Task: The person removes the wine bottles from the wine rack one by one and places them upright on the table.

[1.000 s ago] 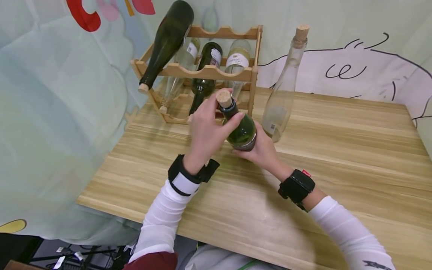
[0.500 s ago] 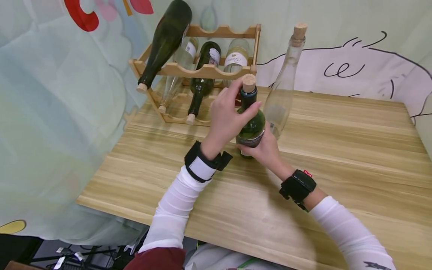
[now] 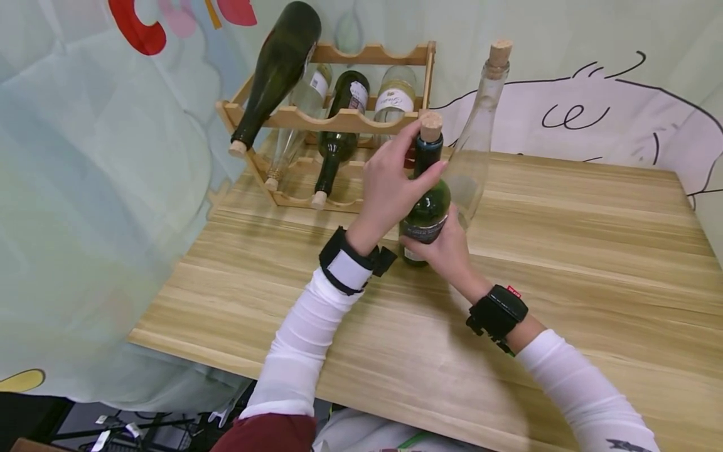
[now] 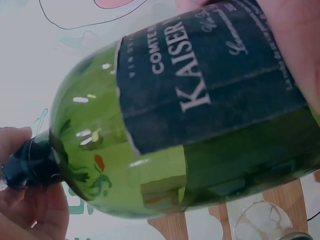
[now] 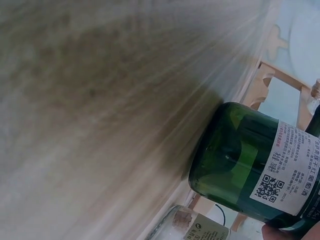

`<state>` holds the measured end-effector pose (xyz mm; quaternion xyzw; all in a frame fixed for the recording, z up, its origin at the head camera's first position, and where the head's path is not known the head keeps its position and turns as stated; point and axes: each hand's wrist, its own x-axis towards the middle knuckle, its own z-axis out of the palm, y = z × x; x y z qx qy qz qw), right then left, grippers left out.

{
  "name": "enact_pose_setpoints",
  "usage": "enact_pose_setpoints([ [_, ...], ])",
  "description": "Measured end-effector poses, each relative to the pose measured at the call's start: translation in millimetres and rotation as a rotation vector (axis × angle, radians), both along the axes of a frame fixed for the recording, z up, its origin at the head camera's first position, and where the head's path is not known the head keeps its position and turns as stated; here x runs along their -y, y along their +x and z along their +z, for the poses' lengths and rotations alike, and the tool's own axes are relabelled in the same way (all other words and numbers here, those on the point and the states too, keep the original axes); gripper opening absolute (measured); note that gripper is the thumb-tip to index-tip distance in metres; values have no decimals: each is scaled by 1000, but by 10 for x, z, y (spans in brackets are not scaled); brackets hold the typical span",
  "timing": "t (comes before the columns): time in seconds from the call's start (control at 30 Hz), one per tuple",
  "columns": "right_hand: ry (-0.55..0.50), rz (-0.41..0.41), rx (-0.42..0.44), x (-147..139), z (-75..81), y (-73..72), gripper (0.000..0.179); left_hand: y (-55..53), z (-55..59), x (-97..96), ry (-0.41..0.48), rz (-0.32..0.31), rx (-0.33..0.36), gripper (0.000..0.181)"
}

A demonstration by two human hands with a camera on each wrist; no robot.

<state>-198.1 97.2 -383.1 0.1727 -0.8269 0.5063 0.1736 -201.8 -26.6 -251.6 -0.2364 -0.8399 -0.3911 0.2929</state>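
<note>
A corked green wine bottle [image 3: 430, 201] stands nearly upright in front of the rack, its base at or just above the table. My left hand [image 3: 390, 182] holds its neck, thumb and fingers around it, just below the cork [image 3: 431, 125]. Lower down, my right hand [image 3: 449, 248] grips the bottle's body. A dark "Kaiser" label [image 4: 200, 75] shows in the left wrist view, and a white label with a square code [image 5: 287, 172] in the right wrist view. Right behind it stands a clear corked bottle [image 3: 471, 163], partly hidden.
A wooden wine rack [image 3: 344, 117] stands at the back left. A green bottle [image 3: 282, 63] lies on its upper tier. Below are a clear bottle [image 3: 286, 147], a dark green bottle [image 3: 336, 147] and a labelled clear bottle [image 3: 395, 97]. The wooden table [image 3: 593, 251] extends to the right.
Both hands have carried the green bottle to the right, away from the rack's front and closer to the clear bottle. It has gone from tilted to nearly upright.
</note>
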Motion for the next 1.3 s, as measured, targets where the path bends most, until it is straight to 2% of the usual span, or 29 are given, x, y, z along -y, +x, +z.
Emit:
enact_pose_setpoints([
  [0.2,-43,-32,37,-13,-5,-15,83,-80,28,-60,-29,-25,44,55],
  [0.33,-68,-46,70,-21,2,-23,82,-143,31,-104,-48,-16,61,54],
  [0.57,-45,-65,108,-44,5,-56,82,-266,39,-123,21,-56,162,58],
  [0.7,-46,-70,125,-72,5,-73,83,-301,41,-144,30,-81,157,59],
  [0.8,-60,-78,125,-103,8,-94,84,-334,49,-183,25,-96,173,60],
  [1.03,-6,-144,86,-207,32,-159,87,-427,69,-298,9,-108,204,60],
  [1.3,-17,-123,69,-320,64,-251,82,-530,100,-406,-2,-114,247,62],
])
